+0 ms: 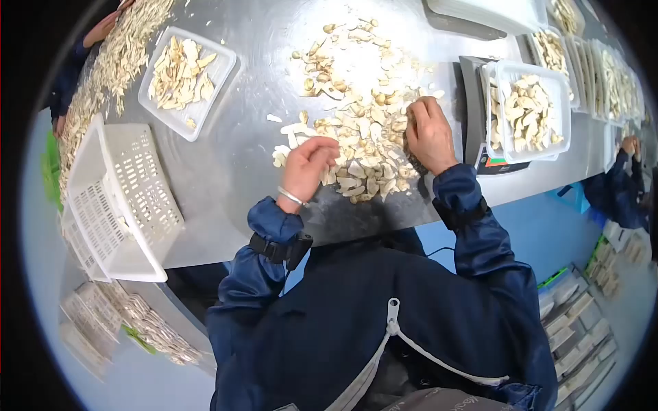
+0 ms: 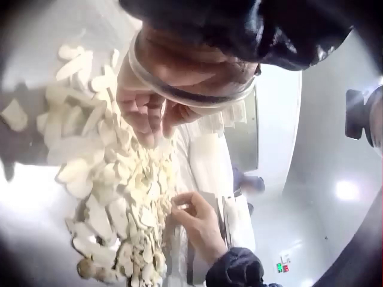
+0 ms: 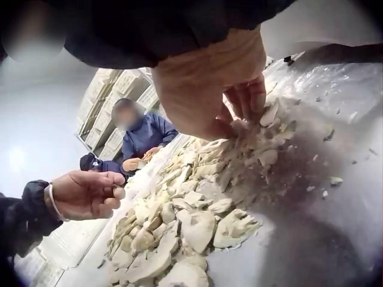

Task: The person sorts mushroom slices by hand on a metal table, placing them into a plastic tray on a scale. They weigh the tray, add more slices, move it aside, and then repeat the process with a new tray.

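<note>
Pale mushroom slices (image 1: 363, 130) lie in a loose heap on the metal table, with browner, rounder pieces (image 1: 322, 75) toward its far side. At the heap's left edge is my left hand (image 1: 308, 168), a bracelet round its wrist. Its thumb and fingertips pinch a small dark-edged piece (image 3: 116, 186), mostly hidden by the fingers. My right hand (image 1: 432, 133) reaches down at the heap's right side, fingertips among the slices. A slice (image 3: 269, 115) shows beside those fingertips; I cannot tell whether they grip one.
A tray of slices (image 1: 564, 140) sits on a black scale (image 1: 473, 109) to the right. On the left are another tray (image 1: 229, 61), a white perforated basket (image 1: 147, 181) and a long bank of slices (image 1: 113, 72). Other people (image 3: 143, 134) work around the table.
</note>
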`<move>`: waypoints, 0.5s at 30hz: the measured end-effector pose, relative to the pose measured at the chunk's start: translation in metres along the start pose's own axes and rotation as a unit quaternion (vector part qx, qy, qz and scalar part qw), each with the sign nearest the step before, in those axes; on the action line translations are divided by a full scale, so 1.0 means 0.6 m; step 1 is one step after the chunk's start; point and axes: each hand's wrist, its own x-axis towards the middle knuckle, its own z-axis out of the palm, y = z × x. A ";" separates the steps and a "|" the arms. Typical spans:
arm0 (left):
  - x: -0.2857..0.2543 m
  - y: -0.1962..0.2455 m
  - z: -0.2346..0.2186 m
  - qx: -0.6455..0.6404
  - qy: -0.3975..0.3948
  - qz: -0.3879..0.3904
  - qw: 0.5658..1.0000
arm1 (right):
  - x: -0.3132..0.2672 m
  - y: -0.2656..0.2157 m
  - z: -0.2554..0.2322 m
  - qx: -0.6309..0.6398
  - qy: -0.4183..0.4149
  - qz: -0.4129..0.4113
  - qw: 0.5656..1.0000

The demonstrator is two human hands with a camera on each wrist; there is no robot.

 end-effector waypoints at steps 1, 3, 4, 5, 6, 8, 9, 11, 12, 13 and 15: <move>-0.004 0.000 0.018 -0.011 -0.036 -0.029 0.999 | -0.001 0.005 -0.008 0.000 -0.007 0.005 1.000; -0.017 -0.001 0.009 -0.042 -0.079 -0.069 0.994 | 0.006 -0.017 0.009 0.016 -0.022 0.022 0.999; -0.019 -0.005 0.020 -0.076 -0.093 -0.078 0.990 | 0.005 -0.019 0.006 0.016 -0.035 0.034 0.999; -0.021 -0.009 0.031 -0.112 -0.107 -0.089 0.984 | 0.001 -0.019 0.000 0.015 -0.050 0.047 0.998; -0.022 -0.010 0.040 -0.116 -0.113 -0.111 0.981 | -0.005 -0.017 -0.002 0.033 -0.045 0.060 0.997; -0.021 -0.011 0.053 -0.162 -0.121 -0.151 0.967 | -0.017 -0.016 0.002 0.075 -0.031 0.085 0.993; -0.020 -0.012 0.059 -0.186 -0.127 -0.172 0.959 | -0.021 -0.028 -0.005 0.114 -0.038 0.117 0.986; -0.018 -0.014 0.071 -0.252 -0.123 -0.187 0.942 | -0.028 -0.071 -0.027 0.190 -0.051 0.179 0.964; -0.017 -0.001 0.077 -0.298 -0.105 -0.204 0.927 | -0.029 -0.091 -0.037 0.233 -0.081 0.147 0.958; -0.017 0.017 0.084 -0.343 -0.087 -0.219 0.909 | -0.017 -0.102 -0.040 0.228 -0.085 0.117 0.963; -0.019 0.031 0.080 -0.351 -0.084 -0.203 0.910 | 0.010 -0.113 -0.038 0.222 -0.090 0.055 0.969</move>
